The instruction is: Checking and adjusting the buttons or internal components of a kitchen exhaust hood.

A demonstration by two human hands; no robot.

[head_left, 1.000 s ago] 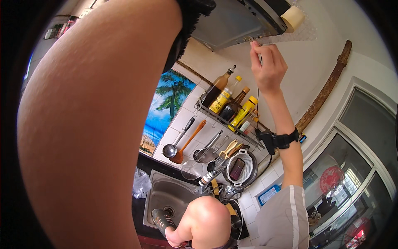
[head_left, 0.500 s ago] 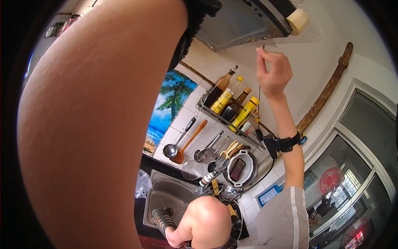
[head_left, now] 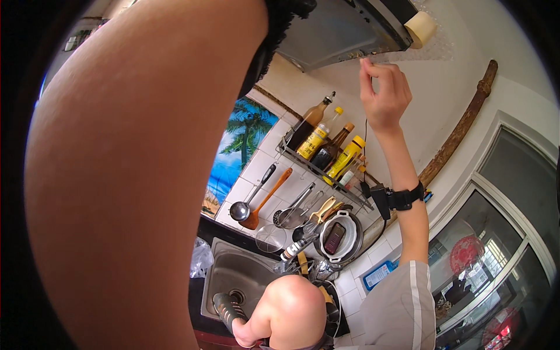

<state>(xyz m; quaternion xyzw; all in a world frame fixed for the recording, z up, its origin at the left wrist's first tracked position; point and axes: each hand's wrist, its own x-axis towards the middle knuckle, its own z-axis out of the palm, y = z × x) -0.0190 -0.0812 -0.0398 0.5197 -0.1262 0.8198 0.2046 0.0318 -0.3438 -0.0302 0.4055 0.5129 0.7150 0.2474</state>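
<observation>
"One hand or two in sight?"

"One: the right hand (head_left: 385, 96), raised beside the lower edge of the grey range hood (head_left: 344, 35). Thumb and forefinger are pinched together, the rest curled; whether anything thin sits between them, or whether they touch the edge, I can't tell. The left hand is out of view, so I can't tell its state."

"How far along, would you say?"

"Under way, I'd judge, at the hood's edge. Pale specks (head_left: 352, 56) mark that edge and clear bubble film (head_left: 431, 53) spreads beside it; nothing shows which stretch is finished or how much remains."

"And the counts?"

"One hood above, with one cream roll (head_left: 421, 29) by its corner. Four large bottles (head_left: 313, 143) on one wire rack (head_left: 309, 167), plus smaller ones I can't count surely. One steel ladle (head_left: 239, 211), one orange-brown spatula (head_left: 249, 220), one white strainer basket (head_left: 351, 230) with one dark phone (head_left: 334, 238) in it, one sink (head_left: 256, 274), one wooden pole (head_left: 458, 131)."
</observation>
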